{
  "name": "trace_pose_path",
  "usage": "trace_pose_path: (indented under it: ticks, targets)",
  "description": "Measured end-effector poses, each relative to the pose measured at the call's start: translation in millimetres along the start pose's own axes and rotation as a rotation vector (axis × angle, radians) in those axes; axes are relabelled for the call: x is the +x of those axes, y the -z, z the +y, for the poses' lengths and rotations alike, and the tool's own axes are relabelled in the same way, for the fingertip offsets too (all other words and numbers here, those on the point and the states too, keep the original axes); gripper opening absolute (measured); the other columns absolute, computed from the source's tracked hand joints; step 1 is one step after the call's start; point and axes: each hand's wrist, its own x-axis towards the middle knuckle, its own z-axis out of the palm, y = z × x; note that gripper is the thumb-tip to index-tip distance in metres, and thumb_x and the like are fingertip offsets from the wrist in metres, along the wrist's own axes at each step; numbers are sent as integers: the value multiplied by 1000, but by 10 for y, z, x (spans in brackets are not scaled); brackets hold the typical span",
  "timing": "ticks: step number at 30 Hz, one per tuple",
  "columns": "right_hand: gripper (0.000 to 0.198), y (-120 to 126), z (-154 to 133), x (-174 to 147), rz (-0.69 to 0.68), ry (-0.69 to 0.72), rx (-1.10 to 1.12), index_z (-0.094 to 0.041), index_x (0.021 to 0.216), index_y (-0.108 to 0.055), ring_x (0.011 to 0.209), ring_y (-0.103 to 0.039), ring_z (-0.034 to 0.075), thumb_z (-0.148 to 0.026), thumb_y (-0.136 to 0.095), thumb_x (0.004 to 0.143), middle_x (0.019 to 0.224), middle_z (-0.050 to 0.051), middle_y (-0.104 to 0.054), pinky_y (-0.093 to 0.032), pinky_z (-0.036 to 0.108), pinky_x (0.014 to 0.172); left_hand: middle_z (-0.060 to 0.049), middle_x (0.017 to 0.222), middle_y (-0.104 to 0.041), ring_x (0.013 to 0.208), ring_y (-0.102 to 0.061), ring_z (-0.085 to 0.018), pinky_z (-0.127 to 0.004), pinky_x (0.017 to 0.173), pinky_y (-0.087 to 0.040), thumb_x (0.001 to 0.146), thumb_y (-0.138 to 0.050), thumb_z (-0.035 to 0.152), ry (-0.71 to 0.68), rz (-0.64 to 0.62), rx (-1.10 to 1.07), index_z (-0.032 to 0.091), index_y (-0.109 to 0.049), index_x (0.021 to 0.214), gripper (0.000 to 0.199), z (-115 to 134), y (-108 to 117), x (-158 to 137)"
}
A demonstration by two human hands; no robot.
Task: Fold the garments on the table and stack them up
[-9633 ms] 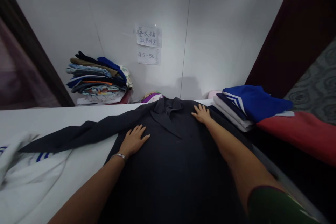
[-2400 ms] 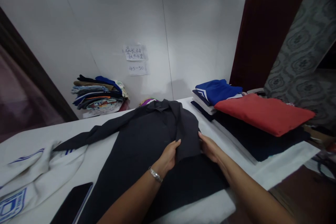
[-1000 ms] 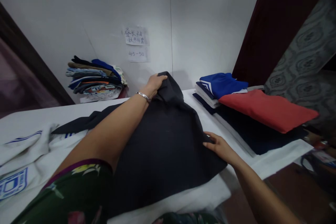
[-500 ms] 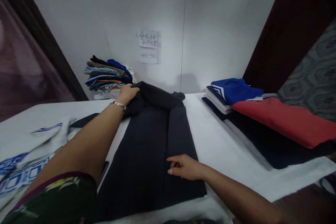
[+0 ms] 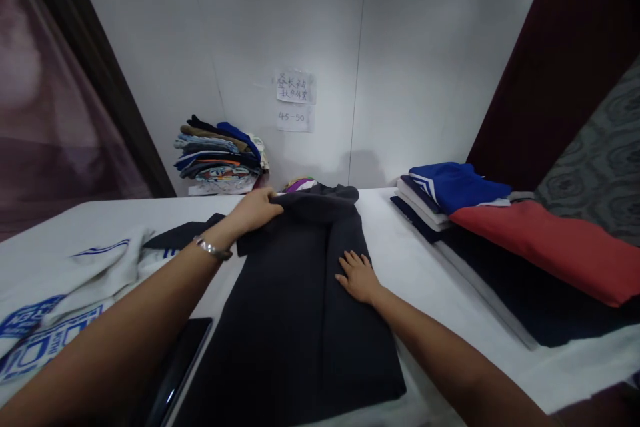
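A dark long garment (image 5: 285, 300), probably a coat or jacket, lies on the white table (image 5: 380, 220) in front of me, its right side folded inward in a long strip. My left hand (image 5: 257, 208) pinches the garment near its far end, at the upper left, raising a ridge of cloth there. My right hand (image 5: 359, 275) rests flat with fingers spread on the folded strip at the right. A silver bracelet (image 5: 213, 248) is on my left wrist.
Far left stands a stack of folded clothes (image 5: 220, 153). White clothes with blue print (image 5: 75, 307) lie left, near a dark phone or tablet (image 5: 185, 360). On the right are folded clothes, a red one (image 5: 545, 243) and a blue one (image 5: 455, 183). Paper signs (image 5: 295, 100) hang on the wall.
My right hand has moved farther up the folded strip and flattened out. The ridge of cloth at my left hand is lower. The camera view has shifted slightly.
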Motion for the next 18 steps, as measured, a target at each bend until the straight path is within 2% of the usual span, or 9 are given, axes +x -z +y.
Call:
trace_pose_path:
  ticks: [2, 4, 6, 7, 9, 12, 13, 15, 18]
  targets:
    - [56, -31, 41, 26, 29, -22, 191, -15, 136, -54, 146, -21, 30, -43, -54, 88, 153, 15, -35, -9, 50, 118, 2, 72, -61, 67, -54, -13, -24, 64, -36, 77, -59, 21, -124, -81, -14, 13, -64, 92, 18, 201, -127, -367]
    - [48, 11, 124, 68, 101, -102, 616, -16, 121, -65, 139, -35, 31, -39, -64, 78, 143, 13, -51, -18, 48, 116, 1, 79, -63, 72, -56, -14, -24, 65, -38, 74, -63, 25, -235, -171, -66, 15, -65, 89, 18, 347, -361, -741]
    - [38, 88, 237, 122, 191, -202, 995, -19, 110, -68, 123, -53, 29, -37, -62, 77, 124, 9, -66, -35, 45, 109, 0, 74, -64, 64, -58, -15, -24, 58, -39, 81, -58, 42, -251, -555, -243, 17, -66, 88, 27, 422, -648, -1037]
    - [35, 128, 298, 147, 227, -246, 1107, -20, 108, -67, 113, -60, 27, -37, -57, 80, 115, 8, -70, -42, 43, 102, -1, 75, -66, 65, -60, -16, -25, 58, -41, 82, -55, 47, -231, -677, -293, 17, -66, 88, 32, 433, -789, -1134]
    - [32, 191, 412, 186, 261, -303, 1202, -21, 107, -64, 95, -67, 23, -36, -46, 86, 101, 5, -73, -51, 38, 90, -4, 83, -69, 73, -64, -19, -28, 64, -45, 83, -52, 50, -240, -638, -295, 19, -67, 89, 35, 406, -1035, -1210]
    - [24, 234, 533, 214, 257, -373, 1343, -20, 94, -61, 75, -68, 18, -33, -41, 89, 82, 5, -71, -54, 32, 77, -9, 109, -68, 100, -63, -24, -33, 84, -46, 85, -52, 45, -222, -256, -167, 19, -65, 104, 34, 263, -1313, -1083]
    - [22, 238, 557, 224, 246, -392, 1380, -20, 88, -60, 69, -67, 16, -32, -41, 89, 77, 4, -70, -54, 30, 74, -11, 118, -65, 108, -60, -25, -34, 90, -45, 86, -50, 44, -180, -174, -136, 17, -62, 111, 38, 199, -1392, -1009]
    - [17, 246, 580, 262, 223, -419, 1437, -20, 82, -57, 63, -65, 15, -28, -44, 88, 70, 3, -67, -54, 28, 69, -16, 130, -58, 120, -55, -28, -37, 98, -42, 87, -50, 45, -50, -144, -122, 13, -56, 123, 48, 69, -1537, -860]
    - [11, 280, 569, 394, 194, -425, 1488, -20, 84, -58, 63, -64, 15, -26, -48, 87, 72, 3, -68, -53, 28, 66, -20, 130, -58, 123, -54, -30, -38, 102, -40, 85, -56, 44, 171, -231, -284, 10, -49, 132, 58, -54, -1687, -713]
